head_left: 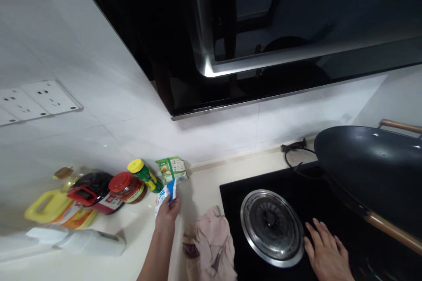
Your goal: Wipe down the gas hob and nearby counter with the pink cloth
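Note:
My left hand (169, 210) is closed on a small white-and-blue packet (160, 197) above the counter; its print is too blurred to read. Just behind it stands a green seasoning bag (172, 167), and to its left a green bottle with a yellow cap (145, 175). My right hand (328, 250) has its fingers spread over the black cooktop (283, 180), close to the right rim of a round metal burner (272, 228). I cannot tell whether that hand touches the glass. A crumpled pinkish cloth (212, 241) lies between my two hands.
A large dark wok (372, 153) with wooden handles sits on the right of the cooktop. Leftward stand a red-lidded jar (128, 188), a dark jug (95, 193), a yellow jug (62, 208) and a white bottle (79, 240). The black range hood (158, 61) hangs overhead.

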Tool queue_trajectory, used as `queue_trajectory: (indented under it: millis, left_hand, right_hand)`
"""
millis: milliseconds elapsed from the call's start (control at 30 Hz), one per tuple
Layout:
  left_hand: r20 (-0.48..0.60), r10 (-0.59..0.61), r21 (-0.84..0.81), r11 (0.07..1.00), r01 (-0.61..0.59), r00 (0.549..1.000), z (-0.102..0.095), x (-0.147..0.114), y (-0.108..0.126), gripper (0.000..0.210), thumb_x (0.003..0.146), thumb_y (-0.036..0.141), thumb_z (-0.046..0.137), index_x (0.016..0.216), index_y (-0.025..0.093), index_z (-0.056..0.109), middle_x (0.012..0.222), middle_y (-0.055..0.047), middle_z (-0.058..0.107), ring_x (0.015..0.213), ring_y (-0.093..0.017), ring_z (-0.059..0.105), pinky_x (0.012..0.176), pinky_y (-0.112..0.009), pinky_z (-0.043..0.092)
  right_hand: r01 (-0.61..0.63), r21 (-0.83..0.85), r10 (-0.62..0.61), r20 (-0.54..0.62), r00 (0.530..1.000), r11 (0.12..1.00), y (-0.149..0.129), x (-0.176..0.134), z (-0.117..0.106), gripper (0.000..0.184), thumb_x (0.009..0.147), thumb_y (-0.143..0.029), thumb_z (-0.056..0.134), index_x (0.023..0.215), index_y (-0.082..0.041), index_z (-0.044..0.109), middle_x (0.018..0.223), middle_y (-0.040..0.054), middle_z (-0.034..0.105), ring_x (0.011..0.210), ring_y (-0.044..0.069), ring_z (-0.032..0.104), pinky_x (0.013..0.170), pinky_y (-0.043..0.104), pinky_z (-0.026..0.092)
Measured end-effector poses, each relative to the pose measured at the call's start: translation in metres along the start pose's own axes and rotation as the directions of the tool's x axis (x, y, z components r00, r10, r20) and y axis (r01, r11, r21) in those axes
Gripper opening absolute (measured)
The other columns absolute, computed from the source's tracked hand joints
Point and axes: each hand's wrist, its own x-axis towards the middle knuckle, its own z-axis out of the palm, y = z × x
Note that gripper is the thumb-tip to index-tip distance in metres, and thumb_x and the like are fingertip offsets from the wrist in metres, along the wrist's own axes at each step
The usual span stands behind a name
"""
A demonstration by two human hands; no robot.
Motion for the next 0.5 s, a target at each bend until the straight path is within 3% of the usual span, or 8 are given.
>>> queue_trajectory:
  millis: [200,500]
  left_hand:
    - [0.026,-0.047,-0.257,0.965,0.052,0.999,0.015,-0.004,0.018,0.033,0.096,0.04,0.066,0.12,0.018,0.063,0.111,-0.004,0.069,0.087,-0.014,0.066,0.073,-0.031,0.061]
    - [0.12,0.087,-0.453,0.891,-0.023,0.989,0.059,0.006,0.008,0.034,0.096,0.042,0.066,0.12,0.018,0.063,0.112,-0.005,0.069,0.089,-0.015,0.067,0.075,-0.033,0.061]
  right_hand:
    - [0.013,0.0,-0.013,-0.015,1.0,1.0,0.003,-0.001,0.002,0.066,0.097,-0.052,0.021,0.134,-0.017,0.063,0.155,0.0148,0.052,0.149,0.031,0.039,0.121,0.055,0.028]
    - [0.011,-0.023,-0.011,0.007,1.0,1.0,0.007,0.0,0.005,0.064,0.095,-0.052,0.023,0.132,-0.019,0.064,0.154,0.0136,0.053,0.148,0.031,0.042,0.12,0.055,0.03]
